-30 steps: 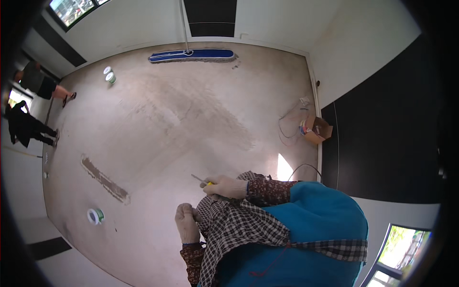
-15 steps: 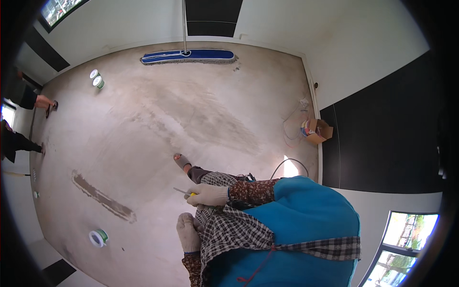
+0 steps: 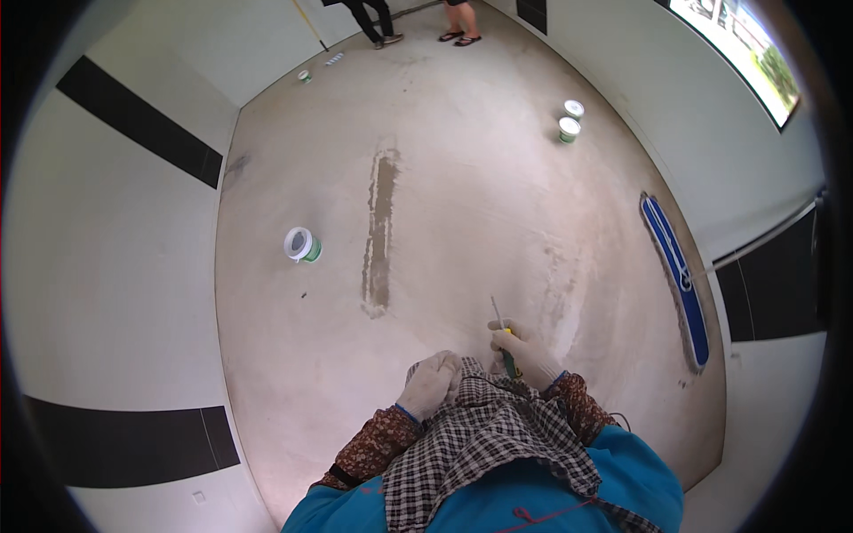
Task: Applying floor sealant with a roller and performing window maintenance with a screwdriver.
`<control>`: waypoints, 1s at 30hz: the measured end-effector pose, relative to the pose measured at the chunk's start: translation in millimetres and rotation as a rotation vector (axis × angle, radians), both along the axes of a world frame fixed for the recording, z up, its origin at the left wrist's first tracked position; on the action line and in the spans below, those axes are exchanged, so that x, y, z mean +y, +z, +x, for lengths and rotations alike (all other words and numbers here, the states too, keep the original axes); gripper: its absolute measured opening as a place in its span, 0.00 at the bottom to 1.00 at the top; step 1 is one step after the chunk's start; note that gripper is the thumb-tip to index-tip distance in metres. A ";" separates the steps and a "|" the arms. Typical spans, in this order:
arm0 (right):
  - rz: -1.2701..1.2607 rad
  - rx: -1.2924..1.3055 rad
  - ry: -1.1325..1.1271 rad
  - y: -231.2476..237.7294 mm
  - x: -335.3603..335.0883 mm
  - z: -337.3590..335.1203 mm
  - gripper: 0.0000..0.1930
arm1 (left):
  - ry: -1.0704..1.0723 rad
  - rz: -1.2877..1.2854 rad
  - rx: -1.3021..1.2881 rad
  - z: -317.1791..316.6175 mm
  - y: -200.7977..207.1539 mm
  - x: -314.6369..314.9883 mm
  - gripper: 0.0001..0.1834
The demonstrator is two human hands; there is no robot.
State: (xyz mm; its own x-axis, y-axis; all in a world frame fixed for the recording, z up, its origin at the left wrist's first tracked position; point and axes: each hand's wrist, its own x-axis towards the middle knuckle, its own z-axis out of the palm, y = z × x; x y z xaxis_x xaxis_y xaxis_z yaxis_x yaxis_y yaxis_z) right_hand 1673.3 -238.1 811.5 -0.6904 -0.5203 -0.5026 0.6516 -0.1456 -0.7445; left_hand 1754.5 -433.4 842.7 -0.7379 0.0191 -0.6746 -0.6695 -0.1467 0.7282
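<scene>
Wearing a knitted glove, my right hand (image 3: 530,354) is closed around the handle of a screwdriver-like tool (image 3: 509,360). Its handle is green and yellow, and a thin metal shaft points up and away from me. My left hand (image 3: 430,386), also gloved, is closed at the edge of the black-and-white checked apron (image 3: 480,431) and seems to grip the cloth; the fingertips are partly hidden. Beyond my hands, a long, narrow patch with ragged pale edges (image 3: 382,231) runs along the bare floor (image 3: 462,204).
An open white-and-green bucket (image 3: 313,250) stands left of the patch. Two similar buckets (image 3: 569,131) are at the far right, and a small one (image 3: 305,76) at the far left. A wide blue dust mop (image 3: 673,266) lies along the right wall. Two people's legs (image 3: 373,19) show at the far end.
My view has swung left, so the floor patch is now ahead and the mop on the right. My left hand has come up to the apron's edge; the right still holds the tool.
</scene>
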 end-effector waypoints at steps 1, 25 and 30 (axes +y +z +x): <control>0.004 -0.004 0.018 7.0 -11.1 8.3 0.23 | 0.028 0.018 -0.010 10.7 5.2 -12.9 0.11; 0.118 0.056 -0.115 41.9 -129.0 85.2 0.18 | 0.447 0.495 0.459 36.2 32.0 -213.0 0.31; 0.141 0.058 0.264 81.7 -56.1 -173.1 0.20 | 0.616 0.215 0.400 -164.1 89.8 -103.4 0.08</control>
State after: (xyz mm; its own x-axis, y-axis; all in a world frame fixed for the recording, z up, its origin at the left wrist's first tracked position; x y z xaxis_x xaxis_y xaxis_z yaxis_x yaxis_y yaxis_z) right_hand 1500.2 -294.2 893.2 -0.5698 -0.6138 -0.5463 0.6094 0.1304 -0.7821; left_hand 1590.3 -536.8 932.5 -0.8453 -0.3740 -0.3817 -0.1124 -0.5738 0.8112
